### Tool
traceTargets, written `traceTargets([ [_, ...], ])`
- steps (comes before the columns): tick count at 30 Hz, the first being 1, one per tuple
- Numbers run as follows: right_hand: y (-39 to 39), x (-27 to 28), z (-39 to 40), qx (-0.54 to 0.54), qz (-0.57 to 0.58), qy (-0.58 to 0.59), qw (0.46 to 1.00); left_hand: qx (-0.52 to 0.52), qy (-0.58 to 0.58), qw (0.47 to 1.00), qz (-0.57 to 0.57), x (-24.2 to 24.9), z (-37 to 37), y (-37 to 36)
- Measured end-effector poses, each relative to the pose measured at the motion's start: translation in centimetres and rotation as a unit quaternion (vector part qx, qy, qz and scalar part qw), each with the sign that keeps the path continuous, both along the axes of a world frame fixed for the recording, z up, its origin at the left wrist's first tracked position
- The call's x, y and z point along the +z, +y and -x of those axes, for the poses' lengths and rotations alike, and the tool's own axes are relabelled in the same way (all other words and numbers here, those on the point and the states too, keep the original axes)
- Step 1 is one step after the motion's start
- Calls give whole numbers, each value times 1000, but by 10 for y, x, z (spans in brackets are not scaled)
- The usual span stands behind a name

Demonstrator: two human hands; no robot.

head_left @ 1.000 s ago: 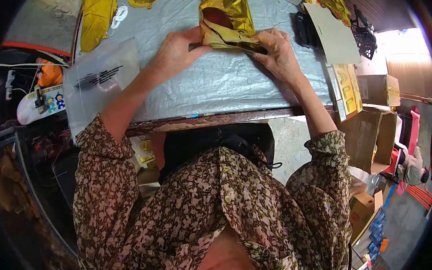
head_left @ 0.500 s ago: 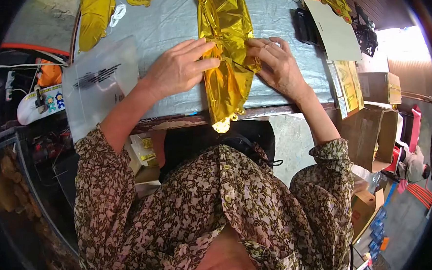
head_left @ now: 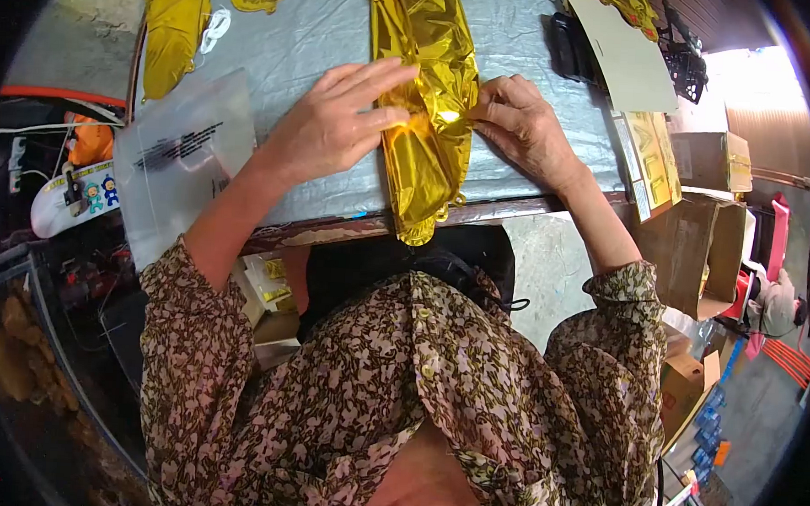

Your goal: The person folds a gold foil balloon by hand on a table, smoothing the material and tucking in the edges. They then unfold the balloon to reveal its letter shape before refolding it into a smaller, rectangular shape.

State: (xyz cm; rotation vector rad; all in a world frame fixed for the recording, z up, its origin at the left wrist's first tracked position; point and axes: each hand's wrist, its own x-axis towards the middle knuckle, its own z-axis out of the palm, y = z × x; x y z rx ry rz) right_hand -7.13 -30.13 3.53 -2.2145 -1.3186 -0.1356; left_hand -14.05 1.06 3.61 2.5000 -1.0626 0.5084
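A long sheet of shiny gold foil [head_left: 428,158] lies over the table, its narrow lower end hanging past the front edge. My left hand [head_left: 338,126] rests on the foil's left side with its fingers spread. At the right edge of the foil, my right hand [head_left: 519,122] has thumb and index finger pinched together on the foil's rim. Some creases run through the foil between the two hands.
The table [head_left: 316,28] also bears a folded gold foil piece [head_left: 172,35], a white string loop [head_left: 216,31], a clear plastic bag [head_left: 190,150] and a grey card [head_left: 621,58]. Cardboard boxes [head_left: 676,244] stand at the right.
The right hand's fingers have drawn back from over the foil to its right edge and closed together. The left fingers have shifted slightly upward. The foil lies narrower and flatter near the hands.
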Motion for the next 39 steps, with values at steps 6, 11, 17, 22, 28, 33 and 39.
traceTargets([
  [6,-1,-9,3,-19,-32,82,996,-33,40,998,25,-19,14,-1],
  [11,-7,-11,2,-2,-39,47,998,-27,73,994,78,-22,15,0],
  [17,-3,-7,2,11,-22,-14,1000,7,99,991,84,-19,21,2],
  [22,-3,-7,3,3,-16,-5,1000,54,138,983,107,-23,27,2],
  [28,-2,-7,5,-15,-17,41,999,87,176,972,129,-24,27,2],
  [33,-2,-4,5,2,11,31,999,78,183,970,136,-21,30,2],
  [39,8,8,16,-16,5,2,1000,65,200,963,166,-15,32,3],
])
